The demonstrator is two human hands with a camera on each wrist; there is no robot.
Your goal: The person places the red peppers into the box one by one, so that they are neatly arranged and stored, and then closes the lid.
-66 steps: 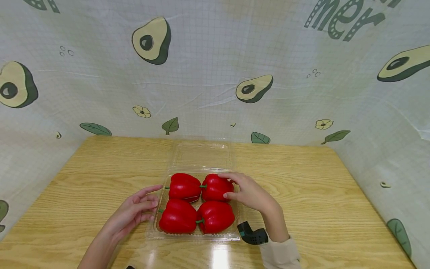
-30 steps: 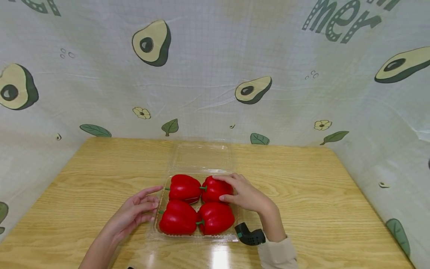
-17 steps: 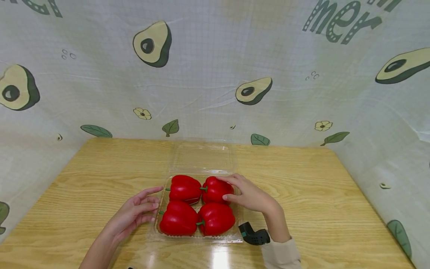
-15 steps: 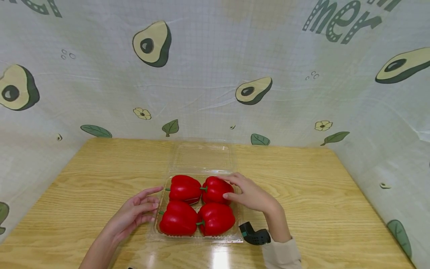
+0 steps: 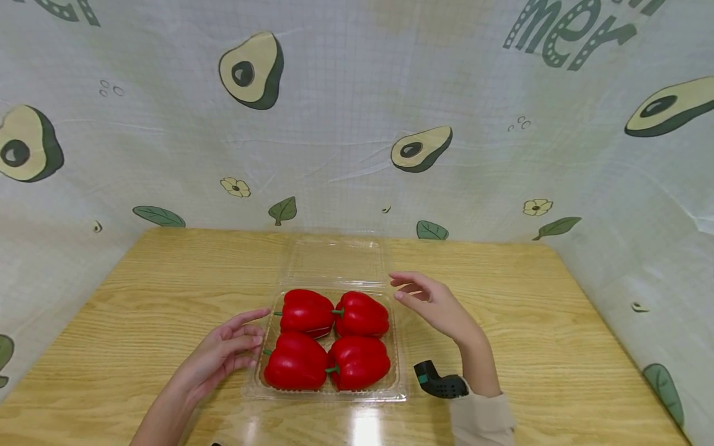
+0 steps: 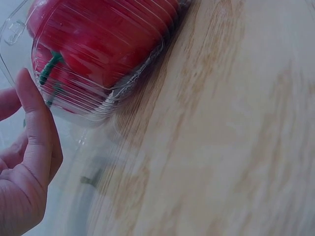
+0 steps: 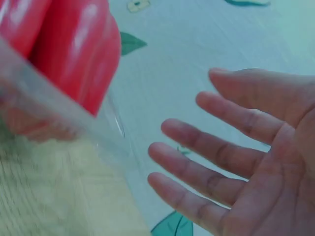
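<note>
Several red bell peppers with green stems, such as the back right pepper [image 5: 361, 314] and the front left pepper [image 5: 295, 362], lie in two rows in a clear plastic clamshell box [image 5: 397, 365]. My left hand [image 5: 220, 352] rests its fingertips at the box's left rim; in the left wrist view a fingertip meets the clear wall below a pepper [image 6: 106, 42]. Off the box's right back corner, my right hand [image 5: 437, 303] hangs with nothing in it. In the right wrist view its fingers [image 7: 211, 147] are spread loosely, apart from the box and a pepper [image 7: 74, 54].
The box's clear lid [image 5: 336, 260] lies folded back behind it on the wooden table [image 5: 502, 310]. A cloth with printed avocados [image 5: 251, 71] hangs behind and at both sides. A black wrist device [image 5: 440, 381] sits at the right cuff.
My right hand has let go of the back right pepper and moved right and back, off the box. The left hand and the peppers have stayed in place.
</note>
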